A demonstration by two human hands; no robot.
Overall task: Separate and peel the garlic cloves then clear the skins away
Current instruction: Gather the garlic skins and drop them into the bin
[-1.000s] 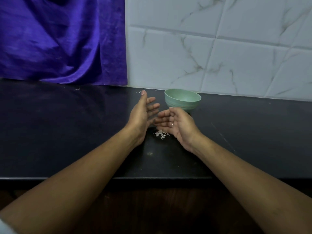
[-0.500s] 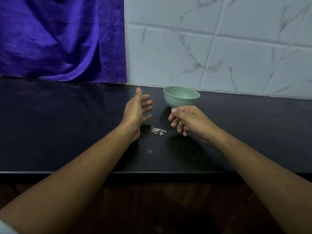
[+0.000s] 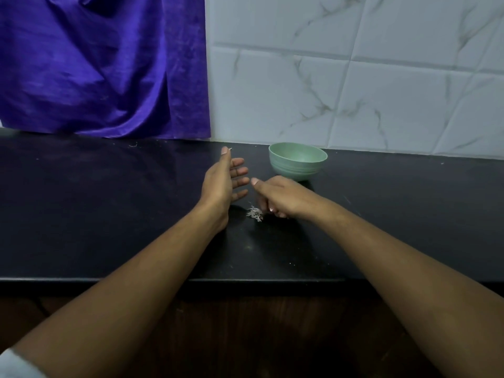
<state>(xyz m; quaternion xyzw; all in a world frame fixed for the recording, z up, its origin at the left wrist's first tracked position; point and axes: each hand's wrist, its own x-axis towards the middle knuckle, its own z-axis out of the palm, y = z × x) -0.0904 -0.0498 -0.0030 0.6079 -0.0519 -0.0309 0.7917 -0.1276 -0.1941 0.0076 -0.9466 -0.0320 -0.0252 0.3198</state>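
Observation:
A small pile of pale garlic skins lies on the black counter. My left hand stands on its edge just left of the pile, palm facing right, fingers straight and spread. My right hand is palm down right of the pile. Its fingers bend downward with the tips at the counter beside the skins and the thumb points left; I see nothing held in it. A green bowl stands right behind the right hand; its inside is hidden from here. No garlic cloves are visible.
A purple cloth hangs at the back left, and a white marbled tile wall runs behind the bowl. The counter's front edge crosses under both forearms. A few tiny specks dot the counter.
My right hand turned palm down and dropped to the counter beside the skins. My left hand stayed upright on its edge, drifting slightly away from the right hand.

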